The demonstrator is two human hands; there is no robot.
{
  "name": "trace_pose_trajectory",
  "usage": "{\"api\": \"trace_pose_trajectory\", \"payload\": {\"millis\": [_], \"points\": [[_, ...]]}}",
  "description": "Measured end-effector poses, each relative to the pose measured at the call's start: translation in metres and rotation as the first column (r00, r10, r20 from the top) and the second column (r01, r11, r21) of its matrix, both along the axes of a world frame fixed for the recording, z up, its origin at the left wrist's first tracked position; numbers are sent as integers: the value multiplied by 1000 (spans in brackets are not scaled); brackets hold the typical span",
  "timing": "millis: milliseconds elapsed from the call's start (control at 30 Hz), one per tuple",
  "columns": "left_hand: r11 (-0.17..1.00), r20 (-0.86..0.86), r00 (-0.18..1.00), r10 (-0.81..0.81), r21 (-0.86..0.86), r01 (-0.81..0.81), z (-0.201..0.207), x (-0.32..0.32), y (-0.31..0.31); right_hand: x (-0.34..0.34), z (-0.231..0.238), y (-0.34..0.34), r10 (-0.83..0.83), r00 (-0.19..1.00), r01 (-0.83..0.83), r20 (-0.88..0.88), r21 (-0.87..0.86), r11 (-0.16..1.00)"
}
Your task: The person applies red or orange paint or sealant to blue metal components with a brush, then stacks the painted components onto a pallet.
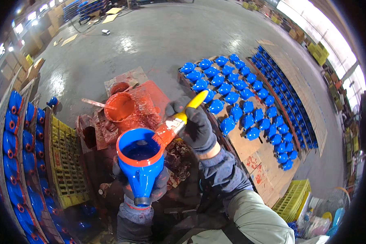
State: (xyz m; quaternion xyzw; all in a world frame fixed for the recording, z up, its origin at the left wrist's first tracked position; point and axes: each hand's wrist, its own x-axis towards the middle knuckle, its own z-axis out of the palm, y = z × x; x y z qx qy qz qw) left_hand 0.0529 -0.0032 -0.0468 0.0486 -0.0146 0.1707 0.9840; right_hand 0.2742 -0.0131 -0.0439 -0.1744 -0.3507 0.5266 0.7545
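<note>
My gloved left hand [162, 184] grips a blue funnel-shaped metal housing [139, 171] from below, its wide round mouth tilted up and toward me. Red paint covers the housing's rim, and the narrow end with a dark tip points down at me. In my gloved right hand [200, 129] is a paintbrush [197, 100] with a yellow handle. Its red, paint-loaded bristles touch or nearly touch the right side of the rim. Just beyond the housing stands a paint-smeared bucket [128, 124] of red paint, with a stick lying across its edge.
Rows of small blue castings [232, 97] cover a cardboard-topped surface at the right, with more racked behind. At the left are shelves of blue housings with red rims [15, 142] and a yellow crate [67, 162]. Another yellow crate [292, 199] sits at the lower right.
</note>
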Motion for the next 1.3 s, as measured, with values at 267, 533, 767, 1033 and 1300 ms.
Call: {"api": "trace_pose_trajectory", "payload": {"millis": [267, 533, 767, 1033, 1300], "points": [[975, 34, 978, -204, -84, 206, -8, 13, -32, 12, -18, 15, 301, 903, -277, -307, 118, 953], [955, -100, 950, -296, -5, 297, 2, 9, -50, -1, -13, 16, 433, 838, -353, -333, 274, 895], [986, -303, 938, 166, 42, -161, -2, 22, -10, 18, -17, 12, -61, 947, 76, -316, 37, 996], [-128, 82, 137, 987, 920, 370, -27, 13, 23, -12, 9, -7, -450, 692, 587, 564, -76, 806], [-321, 276, 178, 945, 661, 679, -25, 16, 15, -20, -4, 4, -424, 335, 606, 841, 152, 781]]}}
